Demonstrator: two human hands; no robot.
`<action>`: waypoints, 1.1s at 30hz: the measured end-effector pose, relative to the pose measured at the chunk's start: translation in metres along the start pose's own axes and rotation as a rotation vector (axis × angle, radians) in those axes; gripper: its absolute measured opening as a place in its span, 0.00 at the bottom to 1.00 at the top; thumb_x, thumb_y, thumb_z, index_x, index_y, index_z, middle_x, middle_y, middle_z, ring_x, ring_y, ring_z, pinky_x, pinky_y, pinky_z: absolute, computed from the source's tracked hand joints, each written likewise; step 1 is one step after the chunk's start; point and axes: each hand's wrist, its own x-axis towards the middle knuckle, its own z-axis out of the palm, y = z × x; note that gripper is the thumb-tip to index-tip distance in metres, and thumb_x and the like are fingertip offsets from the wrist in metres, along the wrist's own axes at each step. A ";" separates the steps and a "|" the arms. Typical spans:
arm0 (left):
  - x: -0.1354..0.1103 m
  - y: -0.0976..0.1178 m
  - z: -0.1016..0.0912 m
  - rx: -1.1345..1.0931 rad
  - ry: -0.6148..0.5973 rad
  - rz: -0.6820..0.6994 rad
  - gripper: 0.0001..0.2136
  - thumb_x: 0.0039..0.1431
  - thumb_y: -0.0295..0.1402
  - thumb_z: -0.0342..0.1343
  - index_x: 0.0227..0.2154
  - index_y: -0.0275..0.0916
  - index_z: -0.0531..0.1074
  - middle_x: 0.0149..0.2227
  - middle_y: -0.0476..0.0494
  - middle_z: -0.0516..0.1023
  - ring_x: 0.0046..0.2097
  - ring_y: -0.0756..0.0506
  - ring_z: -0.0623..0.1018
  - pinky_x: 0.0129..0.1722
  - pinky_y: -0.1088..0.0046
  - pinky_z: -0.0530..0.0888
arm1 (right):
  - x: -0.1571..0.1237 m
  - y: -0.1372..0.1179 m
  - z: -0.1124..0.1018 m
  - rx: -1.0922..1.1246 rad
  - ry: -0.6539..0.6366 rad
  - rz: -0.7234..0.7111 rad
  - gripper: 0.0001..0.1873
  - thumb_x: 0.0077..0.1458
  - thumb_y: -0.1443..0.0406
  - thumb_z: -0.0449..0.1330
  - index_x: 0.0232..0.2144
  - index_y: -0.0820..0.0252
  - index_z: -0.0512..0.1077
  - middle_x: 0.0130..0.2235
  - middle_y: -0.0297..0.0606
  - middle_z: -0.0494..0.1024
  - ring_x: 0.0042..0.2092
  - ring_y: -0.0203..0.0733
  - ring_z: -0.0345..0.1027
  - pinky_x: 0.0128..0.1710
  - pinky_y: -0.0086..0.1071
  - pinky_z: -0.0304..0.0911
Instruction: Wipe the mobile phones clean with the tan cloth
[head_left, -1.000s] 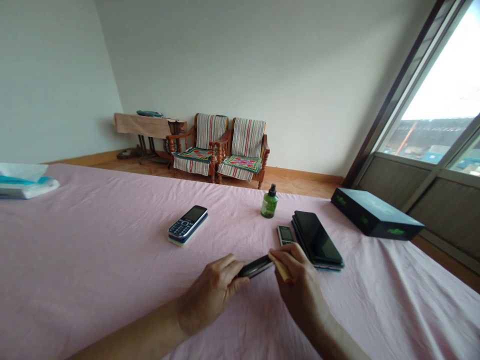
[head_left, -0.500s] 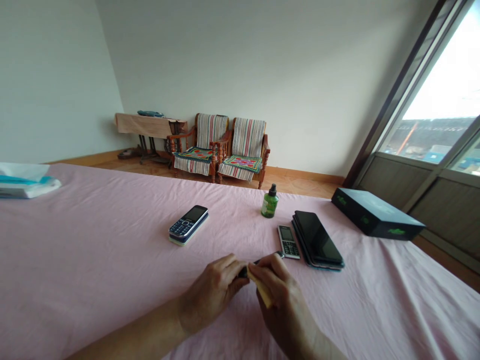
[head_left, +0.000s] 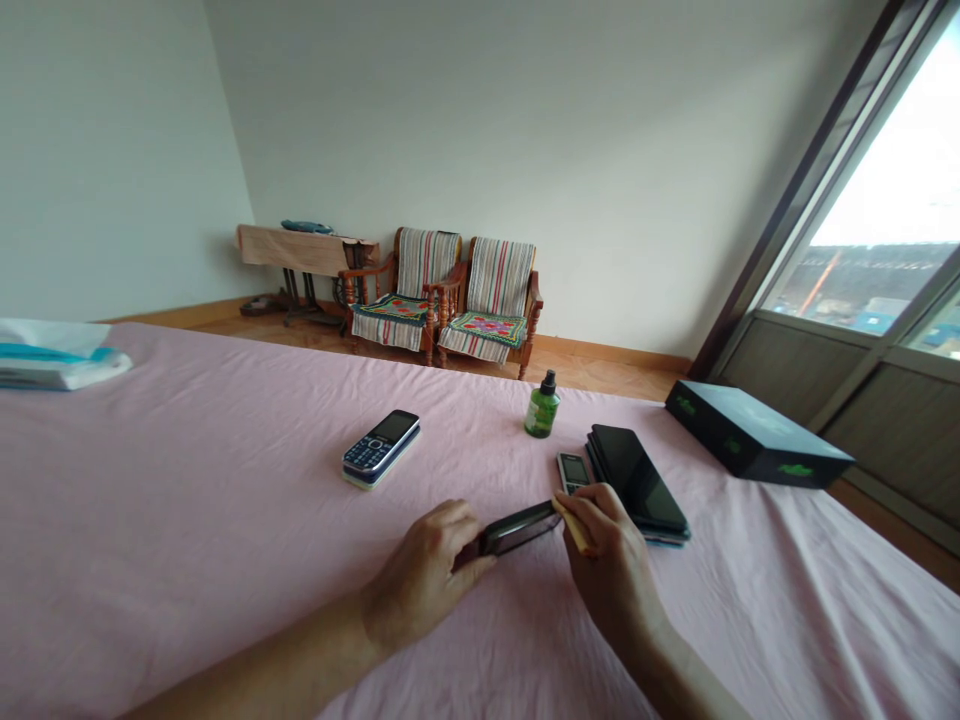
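Observation:
My left hand (head_left: 439, 555) is closed around the near-left end of a dark phone (head_left: 521, 528), which is tilted on its edge above the pink cloth. My right hand (head_left: 611, 545) pinches a folded yellow cloth (head_left: 576, 525) against the phone's right end. Just beyond my right hand lies a silver keypad phone (head_left: 572, 470), its lower part hidden by the fingers. Beside it is a stack of dark smartphones (head_left: 637, 480). Farther left, another keypad phone (head_left: 382, 443) rests on top of a pale-edged phone.
A green bottle with a black cap (head_left: 541, 405) stands toward the far edge of the pink-covered surface (head_left: 225, 480). A black box (head_left: 757, 435) lies at the right, a tissue pack (head_left: 60, 360) at the far left. Two wooden chairs (head_left: 491, 290) stand by the wall.
My right hand has slid the yellow cloth rightward along the phone, from near my left fingers to its far end. More of the dark phone now shows between the hands.

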 end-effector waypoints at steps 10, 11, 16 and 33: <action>-0.003 0.008 -0.006 -0.138 0.286 0.254 0.08 0.63 0.29 0.54 0.44 0.37 0.70 0.37 0.42 0.73 0.36 0.47 0.75 0.36 0.74 0.73 | -0.005 -0.015 0.014 0.297 -0.018 0.120 0.09 0.57 0.67 0.56 0.34 0.62 0.77 0.32 0.39 0.71 0.32 0.39 0.70 0.30 0.29 0.67; -0.003 0.007 -0.006 -0.142 0.294 0.286 0.09 0.63 0.28 0.54 0.46 0.37 0.69 0.38 0.41 0.74 0.38 0.46 0.76 0.38 0.74 0.74 | -0.007 -0.020 0.015 0.346 -0.021 0.124 0.09 0.58 0.67 0.56 0.35 0.61 0.77 0.32 0.39 0.71 0.32 0.38 0.70 0.30 0.29 0.67; -0.004 0.007 -0.005 -0.133 0.313 0.343 0.11 0.62 0.27 0.56 0.47 0.36 0.69 0.38 0.40 0.76 0.39 0.46 0.77 0.40 0.74 0.75 | -0.012 -0.043 0.009 0.486 0.038 0.060 0.11 0.57 0.70 0.57 0.41 0.57 0.76 0.34 0.37 0.71 0.35 0.37 0.70 0.32 0.27 0.68; -0.001 0.012 -0.004 -0.232 0.325 0.228 0.10 0.61 0.26 0.57 0.45 0.38 0.70 0.36 0.43 0.75 0.35 0.48 0.75 0.34 0.75 0.74 | -0.019 -0.046 -0.007 0.076 0.073 -0.273 0.20 0.57 0.76 0.53 0.51 0.58 0.69 0.39 0.43 0.72 0.39 0.41 0.72 0.36 0.30 0.71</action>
